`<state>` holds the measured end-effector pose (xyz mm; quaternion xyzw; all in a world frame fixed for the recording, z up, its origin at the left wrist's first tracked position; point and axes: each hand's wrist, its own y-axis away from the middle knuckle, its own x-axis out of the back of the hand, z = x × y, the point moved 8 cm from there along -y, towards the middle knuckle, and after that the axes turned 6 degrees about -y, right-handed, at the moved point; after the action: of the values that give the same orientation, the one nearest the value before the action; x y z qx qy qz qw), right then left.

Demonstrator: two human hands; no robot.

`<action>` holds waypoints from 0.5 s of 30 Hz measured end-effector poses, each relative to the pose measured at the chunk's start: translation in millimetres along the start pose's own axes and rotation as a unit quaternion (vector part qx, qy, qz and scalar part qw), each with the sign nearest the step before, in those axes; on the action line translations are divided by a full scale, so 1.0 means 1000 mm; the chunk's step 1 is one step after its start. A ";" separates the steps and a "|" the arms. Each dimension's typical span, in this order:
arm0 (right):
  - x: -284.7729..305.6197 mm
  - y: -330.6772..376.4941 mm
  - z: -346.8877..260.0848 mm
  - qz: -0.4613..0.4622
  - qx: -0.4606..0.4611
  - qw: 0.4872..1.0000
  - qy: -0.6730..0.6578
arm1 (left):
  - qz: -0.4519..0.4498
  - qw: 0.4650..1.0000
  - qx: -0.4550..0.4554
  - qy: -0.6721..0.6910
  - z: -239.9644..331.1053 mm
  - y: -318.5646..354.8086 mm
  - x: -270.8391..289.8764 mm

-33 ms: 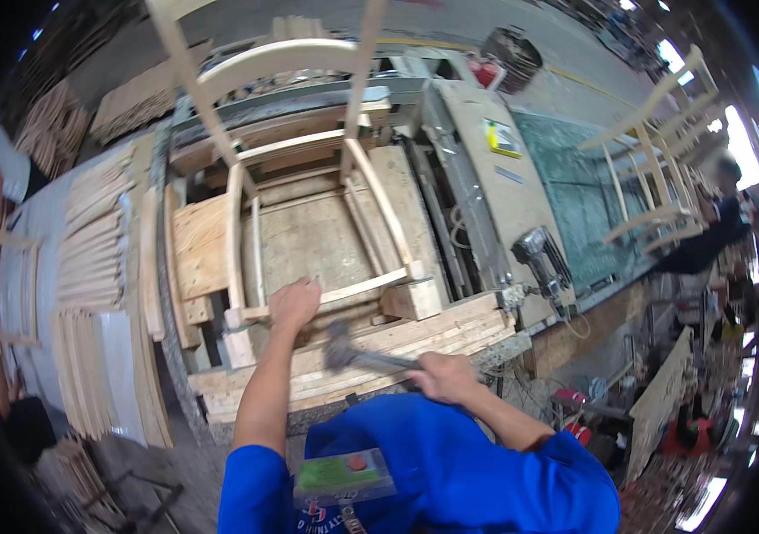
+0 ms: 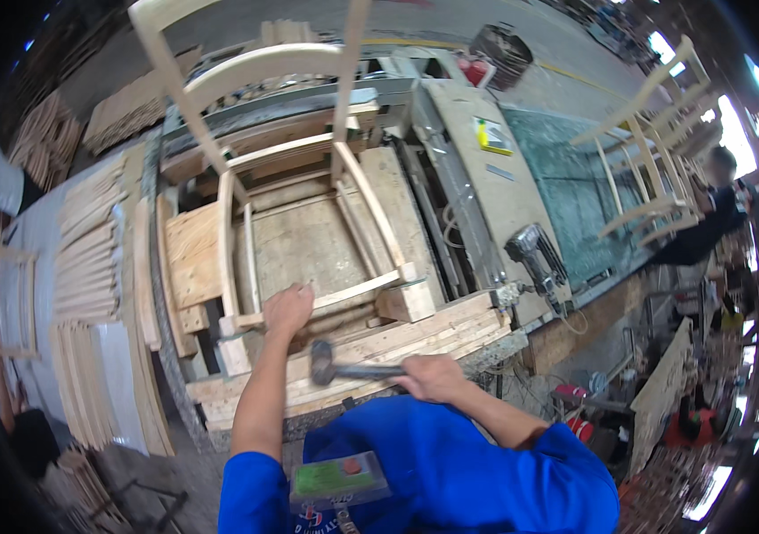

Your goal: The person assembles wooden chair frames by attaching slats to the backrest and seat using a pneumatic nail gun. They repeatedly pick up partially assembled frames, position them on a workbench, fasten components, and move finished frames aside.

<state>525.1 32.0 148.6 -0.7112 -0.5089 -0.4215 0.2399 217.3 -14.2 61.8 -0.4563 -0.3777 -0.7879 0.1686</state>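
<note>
An unfinished wooden chair frame (image 2: 376, 209) stands upright in a wooden jig on the bench, its curved backrest at the far side. My left hand (image 2: 288, 309) is closed around the chair's front rail (image 2: 357, 292), near the left front corner. In my right hand (image 2: 434, 377) is the handle of a hammer (image 2: 360, 371). The hammer's dark head points left, apart from the chair, over the bench's near edge beside my left forearm. A squared wooden block (image 2: 408, 304) sits beneath the right front corner of the chair.
A nail gun (image 2: 535, 255) lies right of the jig, with a yellow-marked packet (image 2: 492, 136) farther back. Stacked wooden slats (image 2: 90, 249) lie at left. Another wooden chair (image 2: 639, 142) stands on the green-topped table (image 2: 553, 178) at right, near a person (image 2: 719, 209). Someone's arm shows at far left.
The hammer head has come slightly down and left with my right hand, and it looks sharper. My left hand keeps its hold on the rail. The whole view has shifted a little.
</note>
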 end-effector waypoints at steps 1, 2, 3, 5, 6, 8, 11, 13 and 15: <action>-0.012 -0.011 -0.005 -0.024 0.054 0.998 -0.024 | -0.007 1.000 -0.006 -0.006 0.005 0.000 0.000; -0.019 -0.018 -0.008 -0.020 0.078 0.996 -0.023 | -0.007 1.000 -0.007 -0.007 0.007 0.000 0.000; -0.024 -0.025 -0.011 -0.017 0.106 0.994 -0.022 | -0.004 1.000 -0.006 -0.007 0.008 -0.002 0.000; -0.018 -0.029 -0.009 -0.003 0.134 0.990 -0.036 | 0.008 1.000 -0.001 -0.006 0.005 -0.005 -0.004; -0.011 -0.028 -0.007 0.009 0.133 0.990 -0.051 | 0.016 1.000 0.001 -0.006 0.003 -0.006 -0.007; 0.006 -0.029 0.007 -0.003 0.120 0.989 -0.083 | 0.031 0.999 0.007 0.003 -0.002 -0.009 -0.011; 0.093 -0.030 0.102 0.101 -0.008 0.989 -0.106 | 0.042 0.999 0.020 0.012 -0.013 -0.008 -0.016; 0.173 -0.002 0.203 0.290 -0.177 0.940 -0.034 | 0.043 0.999 0.028 0.002 -0.014 -0.012 -0.018; 0.206 0.037 0.283 0.316 -0.319 0.890 0.079 | 0.040 0.999 0.017 0.018 -0.007 -0.021 -0.023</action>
<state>686.4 343.8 175.2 -0.8372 -0.0747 -0.5177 0.1594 212.1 -7.4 31.1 -0.4532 -0.3697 -0.7823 0.2144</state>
